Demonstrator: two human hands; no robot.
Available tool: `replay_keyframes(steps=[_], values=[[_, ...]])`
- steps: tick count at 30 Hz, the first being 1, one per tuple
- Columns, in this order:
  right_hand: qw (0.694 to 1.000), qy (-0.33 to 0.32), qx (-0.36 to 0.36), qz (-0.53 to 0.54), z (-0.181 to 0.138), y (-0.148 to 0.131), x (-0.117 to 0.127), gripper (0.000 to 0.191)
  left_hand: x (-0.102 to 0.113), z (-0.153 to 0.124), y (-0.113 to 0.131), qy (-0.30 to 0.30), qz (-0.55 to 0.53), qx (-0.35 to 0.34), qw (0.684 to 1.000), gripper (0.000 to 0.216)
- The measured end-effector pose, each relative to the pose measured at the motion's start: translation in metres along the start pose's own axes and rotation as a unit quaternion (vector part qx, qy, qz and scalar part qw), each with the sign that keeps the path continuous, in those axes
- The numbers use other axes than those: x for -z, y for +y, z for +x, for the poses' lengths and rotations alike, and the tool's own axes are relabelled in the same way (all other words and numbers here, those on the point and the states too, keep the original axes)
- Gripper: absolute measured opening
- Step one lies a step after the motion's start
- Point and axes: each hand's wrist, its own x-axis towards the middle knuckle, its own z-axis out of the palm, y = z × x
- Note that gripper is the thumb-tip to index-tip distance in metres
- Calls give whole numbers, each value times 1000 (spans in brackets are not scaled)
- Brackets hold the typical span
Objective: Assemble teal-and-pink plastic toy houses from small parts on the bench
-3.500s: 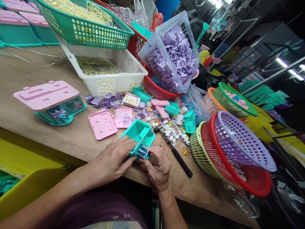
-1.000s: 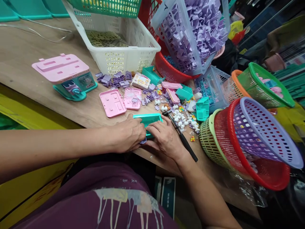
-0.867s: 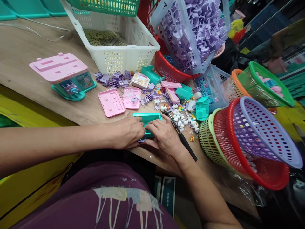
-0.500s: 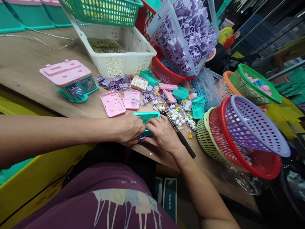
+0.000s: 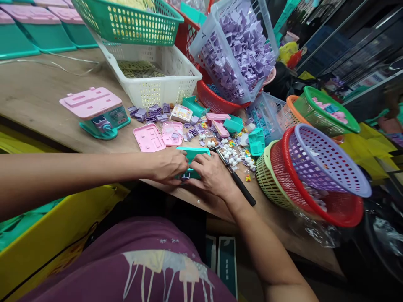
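A teal plastic toy box [image 5: 197, 156] lies at the table's front edge between my two hands. My left hand [image 5: 171, 166] is closed at its left side, fingers pressed together near a small dark-and-white part [image 5: 185, 175] on the near face. From the right, my right hand [image 5: 211, 173] grips the box with its fingers over the rim and its thumb along the near side. Beyond my left hand lie two pink plastic panels [image 5: 148, 137]. A hammer with a black handle [image 5: 242, 188] rests just right of my right hand.
An assembled pink-and-teal toy house [image 5: 97, 112] stands at the left. Loose purple parts [image 5: 154, 111] and white pieces [image 5: 234, 157] are scattered behind my hands. A white basket [image 5: 163, 86], a clear bin of purple parts [image 5: 239, 50] and a red basket [image 5: 349, 209] surround the work spot.
The view has shifted slightly, so the baskets at right appear further left. Both hands stay on the teal box, and the small part on its near face shows more clearly between them.
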Motion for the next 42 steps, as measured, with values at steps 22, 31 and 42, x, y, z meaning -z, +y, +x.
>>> replay_keyframes(steps=[22,31,42], values=[[968,240,16,70,-52,-34,-48,29,-56,-44,35,318,-227,19,921,96],[975,203,-2,87,-35,-31,-37,33,-57,-46,25,289,-226,74,927,96],[991,99,-14,86,-3,-21,-14,41,-71,-45,15,259,-279,182,907,78]])
